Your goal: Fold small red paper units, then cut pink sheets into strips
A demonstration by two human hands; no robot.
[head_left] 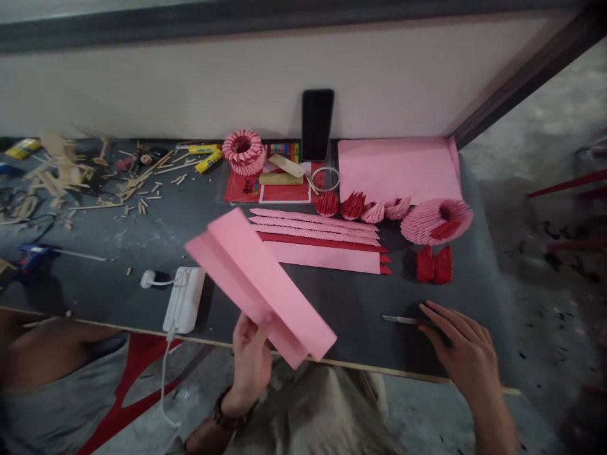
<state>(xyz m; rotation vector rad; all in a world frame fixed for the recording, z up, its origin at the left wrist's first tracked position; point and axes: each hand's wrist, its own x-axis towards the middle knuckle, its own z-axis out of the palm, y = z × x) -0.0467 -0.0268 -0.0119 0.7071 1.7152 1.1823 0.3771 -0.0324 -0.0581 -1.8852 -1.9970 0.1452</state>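
Observation:
My left hand is closed on the near end of a folded pink paper sheet, held up tilted over the dark table's front edge. My right hand lies on the table at the right with fingers stretched out, fingertips on the handle of a slim metal blade. Beyond the paper lie long pink and red paper strips.
A phone leans on the back wall. Pink sheets, folded pink and red paper pieces, a red-white paper ring, glue tubes and wooden sticks cover the table's far side. A white charger lies at front left.

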